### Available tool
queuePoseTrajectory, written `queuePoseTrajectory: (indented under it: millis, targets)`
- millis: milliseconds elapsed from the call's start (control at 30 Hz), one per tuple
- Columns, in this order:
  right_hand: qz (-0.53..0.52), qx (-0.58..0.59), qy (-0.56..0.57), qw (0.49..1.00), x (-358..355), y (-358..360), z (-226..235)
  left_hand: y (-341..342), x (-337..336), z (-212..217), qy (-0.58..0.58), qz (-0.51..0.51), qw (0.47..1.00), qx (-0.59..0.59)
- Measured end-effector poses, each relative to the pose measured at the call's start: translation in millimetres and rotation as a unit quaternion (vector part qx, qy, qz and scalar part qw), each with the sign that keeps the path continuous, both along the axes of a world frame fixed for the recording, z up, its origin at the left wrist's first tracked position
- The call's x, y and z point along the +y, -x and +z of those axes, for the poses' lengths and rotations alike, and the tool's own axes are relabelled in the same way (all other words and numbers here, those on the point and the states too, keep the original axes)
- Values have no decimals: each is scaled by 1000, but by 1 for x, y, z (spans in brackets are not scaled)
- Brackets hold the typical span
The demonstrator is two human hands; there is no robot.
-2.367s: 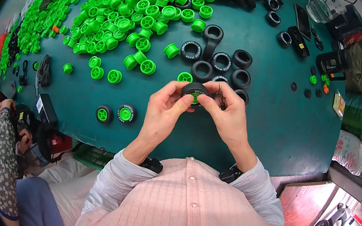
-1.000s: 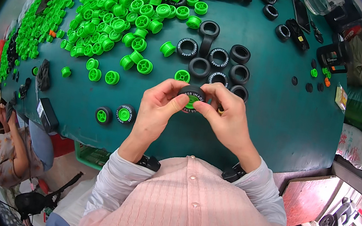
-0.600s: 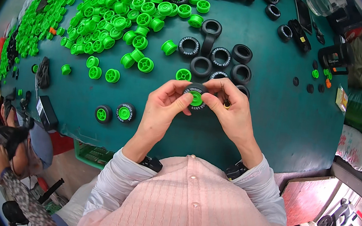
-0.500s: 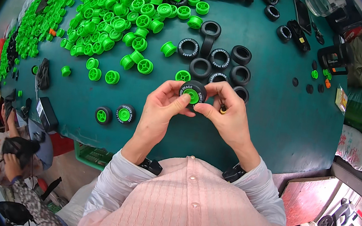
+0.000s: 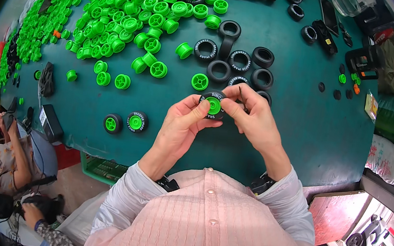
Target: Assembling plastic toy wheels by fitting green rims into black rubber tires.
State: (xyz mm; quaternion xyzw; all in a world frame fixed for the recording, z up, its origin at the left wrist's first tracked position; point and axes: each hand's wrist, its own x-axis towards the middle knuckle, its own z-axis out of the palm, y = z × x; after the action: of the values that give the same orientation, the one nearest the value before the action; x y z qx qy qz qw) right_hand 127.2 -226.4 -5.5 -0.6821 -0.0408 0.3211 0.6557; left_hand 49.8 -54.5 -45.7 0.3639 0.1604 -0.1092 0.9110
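A dark green flat worktable (image 5: 299, 130) spreads before the person, bearing a broad heap of bright green plastic wheel hubs (image 5: 130, 24) and, beyond the hands, a cluster of black rubber ring-shaped tyres (image 5: 225, 49). The left hand (image 5: 177, 125) grasps a round wheel of black rubber and green plastic (image 5: 213, 107) from its left side, thumb on its face; the right hand (image 5: 258, 121) pinches its right edge. The wheel sits directly between the hands, touching both, with no long axis, its hub face turned toward the person. A thin dark object (image 5: 240, 93), mostly hidden, is tucked among the right fingers.
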Motion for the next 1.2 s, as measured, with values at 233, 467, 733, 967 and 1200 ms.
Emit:
queuePoseTrajectory:
  millis: [233, 467, 733, 967, 1200]
  targets:
    - [40, -278, 111, 953, -4, 11, -4, -7, 9, 14, -236, -44, 969, -62]
    - [25, -191, 72, 979, -3, 21, -10, -8, 10, 16, -196, -28, 980, -21]
    - [45, -227, 22, 973, 0, 23, -21, -5, 16, 11, -150, -82, 985, -33]
    - [90, -94, -28, 991, -12, 5, -12, -2, 9, -4, 19, -109, 994, -10]
    - [43, -165, 7, 985, -10, 11, -27, -5, 6, 8, -151, -106, 983, -4]
